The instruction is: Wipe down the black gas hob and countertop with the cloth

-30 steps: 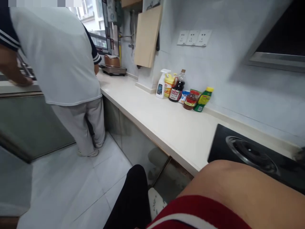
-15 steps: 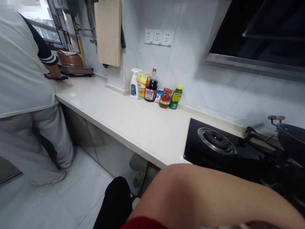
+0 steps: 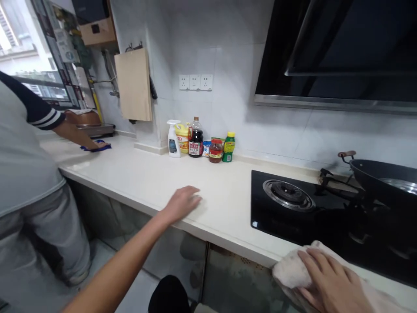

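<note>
My left hand [image 3: 183, 203] is over the front part of the white countertop [image 3: 140, 171], its fingers stretched out and holding nothing. Whether its fingertips touch the surface I cannot tell. At the lower right, my right hand [image 3: 335, 278] grips a bunched whitish cloth [image 3: 293, 267] at the counter's front edge, in front of the black gas stove [image 3: 280, 219]. Part of the cloth is hidden under the fingers. The bare burner [image 3: 289, 194] lies between my hands and the back wall.
Along the wall stand a spray bottle [image 3: 173, 139], a yellow jug [image 3: 183, 137], a dark sauce bottle [image 3: 196, 141], a red-lidded jar [image 3: 215, 151] and a green bottle [image 3: 229, 148]. A wok [image 3: 374, 174] sits at right under the range hood [image 3: 325, 102]. Another person [image 3: 26, 152] presses a blue cloth [image 3: 96, 146] on the counter.
My left forearm no longer crosses the stove; the left hand now reaches over the countertop. My right hand with the cloth has come into view. The other person's blue cloth shows farther right.
</note>
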The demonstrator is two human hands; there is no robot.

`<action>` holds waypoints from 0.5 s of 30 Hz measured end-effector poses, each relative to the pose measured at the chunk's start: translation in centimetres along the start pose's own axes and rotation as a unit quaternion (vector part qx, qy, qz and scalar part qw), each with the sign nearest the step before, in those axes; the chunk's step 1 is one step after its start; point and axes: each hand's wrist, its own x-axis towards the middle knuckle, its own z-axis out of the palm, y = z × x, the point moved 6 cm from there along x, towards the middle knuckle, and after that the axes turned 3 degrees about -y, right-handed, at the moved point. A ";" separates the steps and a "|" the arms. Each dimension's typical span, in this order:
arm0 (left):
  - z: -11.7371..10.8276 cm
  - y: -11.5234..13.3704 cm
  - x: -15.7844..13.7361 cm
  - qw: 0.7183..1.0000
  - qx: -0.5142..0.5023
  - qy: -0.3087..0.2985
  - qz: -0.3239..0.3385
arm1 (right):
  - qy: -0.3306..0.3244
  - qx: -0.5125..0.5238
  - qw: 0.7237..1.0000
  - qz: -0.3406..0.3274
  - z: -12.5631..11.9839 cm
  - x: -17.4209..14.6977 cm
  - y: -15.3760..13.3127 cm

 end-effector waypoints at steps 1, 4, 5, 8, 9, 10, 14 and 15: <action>-0.6 -2.2 -0.3 1.000 0.008 0.008 -0.023 | -0.001 -0.002 1.000 -0.015 0.0 0.9 -1.7; -0.9 -6.4 -1.1 0.998 0.012 0.018 -0.064 | -0.007 -0.005 0.997 -0.077 0.0 4.3 -8.0; -0.6 -7.1 -1.2 0.998 0.009 0.013 -0.067 | -0.011 -0.007 0.995 -0.098 0.1 5.6 -10.4; 0.0 -8.2 -1.2 0.995 -0.057 0.003 -0.080 | -0.023 -0.011 0.988 -0.152 0.7 9.9 -18.0; 0.1 -8.6 -1.1 0.991 -0.093 0.003 -0.090 | -0.015 -0.007 0.986 -0.164 0.8 11.4 -20.5; 0.1 -8.9 -1.0 0.986 -0.128 0.004 -0.104 | -0.015 -0.004 0.984 -0.180 0.9 12.8 -23.0; -0.1 -9.6 -0.5 0.977 -0.163 -0.009 -0.139 | -0.021 0.020 0.965 -0.261 1.1 17.9 -32.5; -0.2 -9.8 -0.4 0.976 -0.159 -0.012 -0.149 | -0.022 0.028 0.961 -0.275 1.2 18.9 -34.3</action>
